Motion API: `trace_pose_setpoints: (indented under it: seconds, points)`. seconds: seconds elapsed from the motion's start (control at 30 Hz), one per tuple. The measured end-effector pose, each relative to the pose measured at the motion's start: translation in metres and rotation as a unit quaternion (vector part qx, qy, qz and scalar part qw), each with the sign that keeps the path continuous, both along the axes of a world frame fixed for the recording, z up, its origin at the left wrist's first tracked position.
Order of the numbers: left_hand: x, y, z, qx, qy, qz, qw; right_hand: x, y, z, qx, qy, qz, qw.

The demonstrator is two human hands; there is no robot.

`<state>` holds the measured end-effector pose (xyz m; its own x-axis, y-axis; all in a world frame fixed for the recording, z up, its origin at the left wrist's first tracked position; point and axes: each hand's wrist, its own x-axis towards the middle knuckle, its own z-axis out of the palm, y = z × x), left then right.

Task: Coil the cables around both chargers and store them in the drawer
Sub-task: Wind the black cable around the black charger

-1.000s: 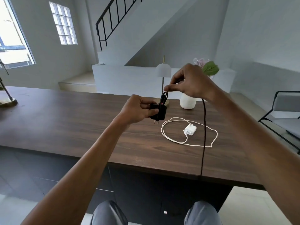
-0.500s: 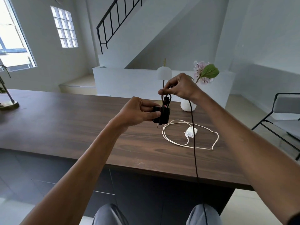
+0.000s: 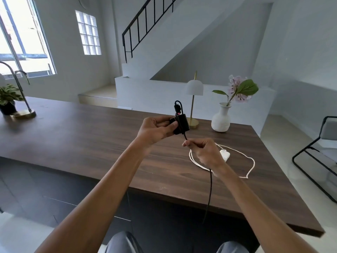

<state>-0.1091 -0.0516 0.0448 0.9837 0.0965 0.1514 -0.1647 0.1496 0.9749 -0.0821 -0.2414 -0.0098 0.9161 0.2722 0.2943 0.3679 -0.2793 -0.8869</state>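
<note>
My left hand grips a black charger above the dark wooden table. Its black cable loops up from the plug, runs down over the charger body and passes through my right hand, which pinches it just below the charger. The rest of the cable hangs past the table's front edge. A white charger lies on the table behind my right hand, inside the loose ring of its white cable. No drawer shows as open.
A white vase with a flower and a small white lamp stand at the table's back. A potted plant and brass lamp base sit far left. Dark cabinet fronts lie under the table; a black chair stands right.
My right hand has moved from above the black charger down to below it, drawing the cable over the charger body. The left hand kept its hold.
</note>
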Motion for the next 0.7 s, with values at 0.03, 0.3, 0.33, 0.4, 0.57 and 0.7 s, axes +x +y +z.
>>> trace_pose_setpoints:
  seconds: [0.03, 0.3, 0.33, 0.4, 0.57, 0.7]
  points:
    - [0.0, -0.001, -0.001, 0.001, 0.001, 0.007, 1.0, -0.005, 0.002, -0.004, -0.006, -0.011, -0.004, 1.0]
    - [0.007, -0.01, -0.009, 0.011, 0.011, 0.057, 0.998, -0.026, -0.001, 0.013, -0.135, -0.121, -0.051, 0.982]
    - [0.008, -0.01, -0.009, 0.024, 0.011, 0.057, 0.998, -0.027, -0.003, 0.016, -0.147, -0.127, -0.056, 0.979]
    - [0.008, -0.011, -0.008, 0.043, 0.013, 0.048, 0.998, -0.031, -0.007, 0.025, -0.182, -0.137, -0.064, 0.972]
    - [0.01, -0.009, -0.008, 0.013, 0.034, 0.037, 0.999, -0.032, -0.011, 0.029, -0.251, -0.116, -0.069, 0.959]
    - [0.008, -0.004, -0.005, 0.027, 0.045, 0.03, 0.998, -0.035, -0.014, 0.023, -0.247, -0.109, -0.059, 0.961]
